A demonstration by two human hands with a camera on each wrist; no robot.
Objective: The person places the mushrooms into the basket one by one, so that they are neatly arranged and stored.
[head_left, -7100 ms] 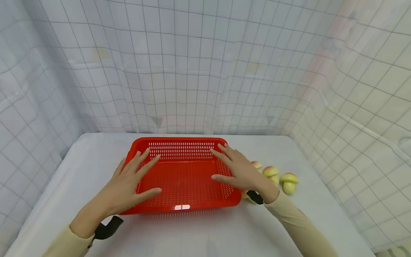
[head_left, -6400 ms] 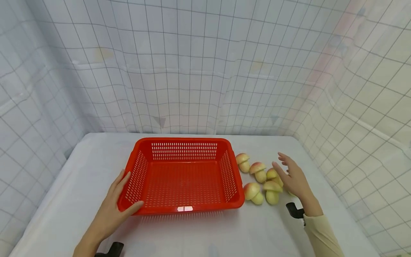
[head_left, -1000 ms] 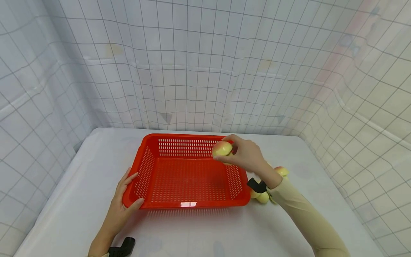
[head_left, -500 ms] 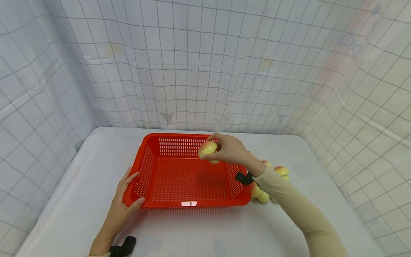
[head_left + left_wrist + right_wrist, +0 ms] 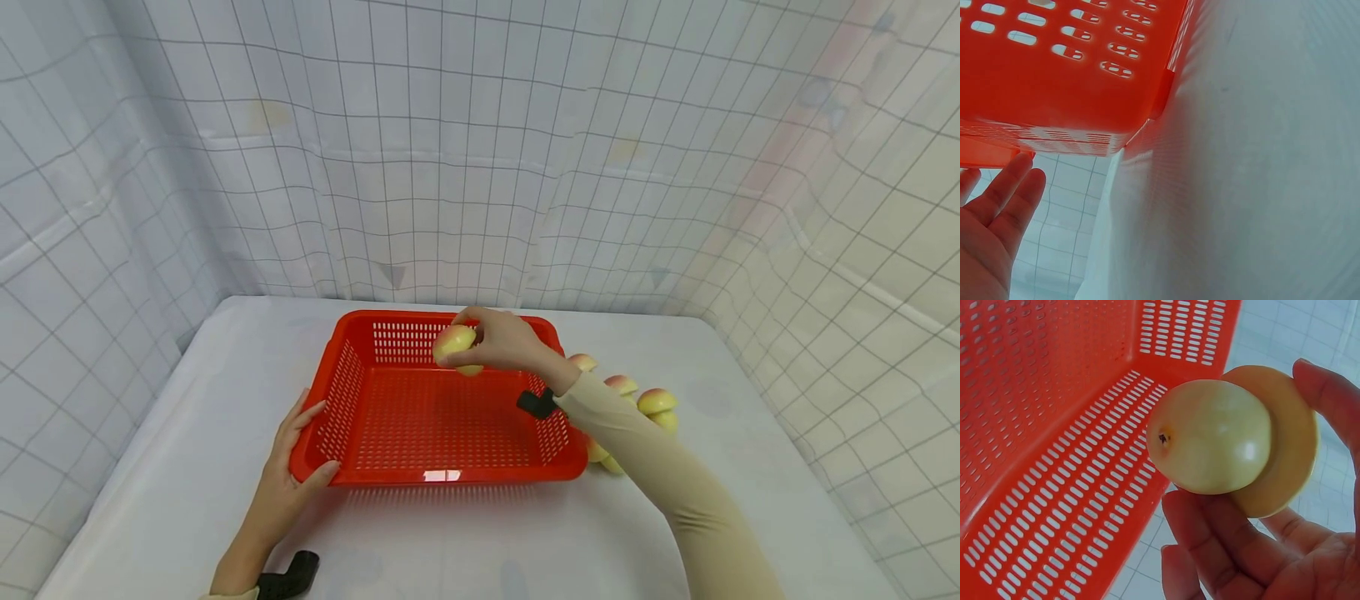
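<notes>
My right hand (image 5: 504,337) pinches a toy mushroom (image 5: 454,342) by its red-and-yellow cap, above the back part of a red plastic basket (image 5: 438,477). The right wrist view shows the pale rounded stem of the mushroom (image 5: 1213,437), with thumb and fingers on the rim of the cap. At the basket's front left corner, my left hand (image 5: 279,492) rests against the rim with fingers straight and thumb spread apart. The left wrist view has its fingertips (image 5: 1030,181) up at the rim of the basket (image 5: 1066,94). Inside, the basket floor is bare.
Several more toy mushrooms (image 5: 657,402) lie on the white cloth to the right of the basket, some partly hidden by the right sleeve (image 5: 660,458). A gridded white curtain (image 5: 450,167) hangs behind the table (image 5: 150,467) and at both sides.
Earlier both hands were spread over the basket, then the right hand reached the mushrooms. In the last second it has carried one leftward over the basket. The left hand stays at the corner.
</notes>
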